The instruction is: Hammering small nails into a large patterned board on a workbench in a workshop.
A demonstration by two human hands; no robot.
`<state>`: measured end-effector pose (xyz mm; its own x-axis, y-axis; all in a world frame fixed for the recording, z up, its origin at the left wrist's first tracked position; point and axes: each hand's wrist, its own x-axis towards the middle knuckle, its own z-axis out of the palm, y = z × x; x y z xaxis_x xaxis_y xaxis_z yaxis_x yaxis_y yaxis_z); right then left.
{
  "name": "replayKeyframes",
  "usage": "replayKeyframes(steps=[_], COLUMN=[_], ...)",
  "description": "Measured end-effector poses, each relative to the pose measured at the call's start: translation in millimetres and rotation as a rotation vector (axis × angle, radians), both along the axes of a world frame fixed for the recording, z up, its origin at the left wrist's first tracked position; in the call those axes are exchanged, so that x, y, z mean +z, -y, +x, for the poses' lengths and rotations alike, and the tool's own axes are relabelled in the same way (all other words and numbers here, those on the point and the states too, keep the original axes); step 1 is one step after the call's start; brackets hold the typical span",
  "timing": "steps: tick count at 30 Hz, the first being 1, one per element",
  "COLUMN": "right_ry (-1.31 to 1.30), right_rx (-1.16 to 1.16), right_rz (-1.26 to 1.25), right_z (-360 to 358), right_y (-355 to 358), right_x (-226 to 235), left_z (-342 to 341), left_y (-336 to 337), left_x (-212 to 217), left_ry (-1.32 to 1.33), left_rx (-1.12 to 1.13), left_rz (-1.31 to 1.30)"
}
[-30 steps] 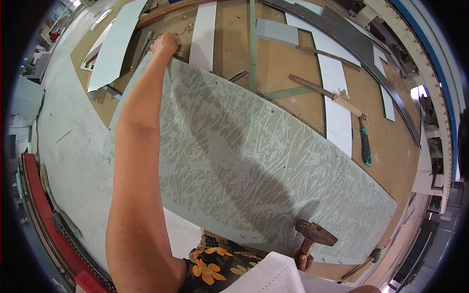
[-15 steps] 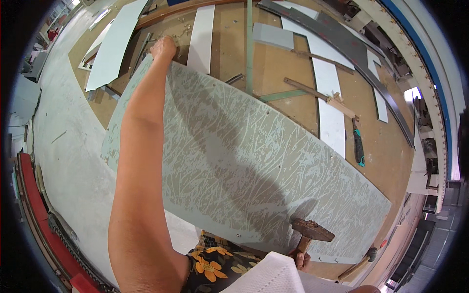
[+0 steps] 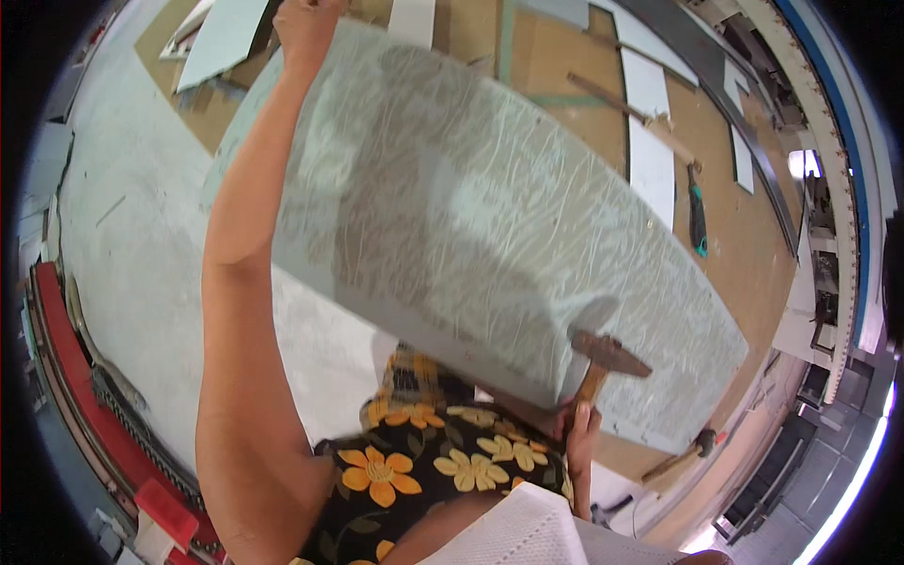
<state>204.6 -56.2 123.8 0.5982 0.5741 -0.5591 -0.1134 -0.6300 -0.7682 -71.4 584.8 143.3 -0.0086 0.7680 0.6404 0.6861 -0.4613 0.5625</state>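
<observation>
Panel (image 3: 527, 217) lies between left hand (image 3: 306, 36) and right hand (image 3: 582, 426), long axis slanting far-left to near-right. Left at far-left end (finger grip I cannot tell); right by near edge, fingers closed round hammer (image 3: 610, 353).

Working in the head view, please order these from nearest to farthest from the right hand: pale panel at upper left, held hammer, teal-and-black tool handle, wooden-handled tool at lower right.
From the right hand:
1. Hammer: held in it.
2. Wooden-handled tool: to the right, slightly lower.
3. Teal-and-black tool handle: up and right.
4. Pale panel: far upper left.
</observation>
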Motion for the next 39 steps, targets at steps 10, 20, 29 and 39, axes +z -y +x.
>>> replayKeyframes(steps=[10, 20, 29, 39], right_ry=[-0.038, 0.002, 0.182, 0.134], right_rx=[0.049, 0.077, 0.167, 0.342], right_rz=[0.073, 0.127, 0.115, 0.18], right_z=[-1, -3, -9, -57], right_y=[-4, 1, 0, -41], right_x=[-3, -13, -10, 33], left_z=[-76, -7, 2, -2], left_y=[295, 421, 420, 428], left_x=[-15, -60, -77, -79], left_ry=[0.462, 0.28, 0.099, 0.114], left_rx=[-0.083, -0.169, -0.12, -0.142], left_rz=[-0.369, -0.319, -0.125, -0.157])
